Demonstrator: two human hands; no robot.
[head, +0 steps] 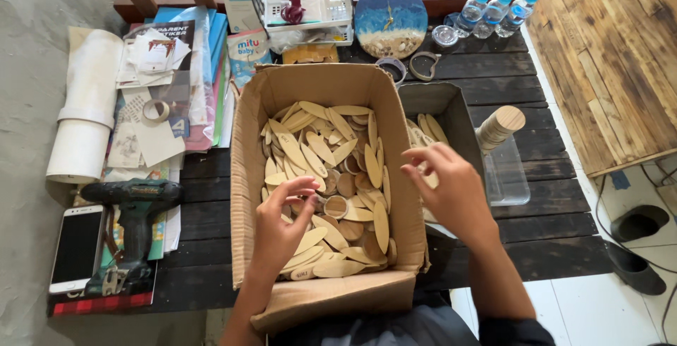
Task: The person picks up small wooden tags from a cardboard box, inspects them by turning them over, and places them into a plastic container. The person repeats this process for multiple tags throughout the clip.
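Left hand (282,222): fingers curled, pinching among pale oval wooden pieces (321,177) inside brown cardboard box (247,148), mostly full. Right hand (448,187): fingertips pinched over smaller grey box (451,102) beside it, few pieces inside.

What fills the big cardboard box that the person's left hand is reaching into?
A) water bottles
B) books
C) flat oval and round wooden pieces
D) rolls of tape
C: the big cardboard box is heaped with flat oval and round wooden pieces, and the left hand is down among them.
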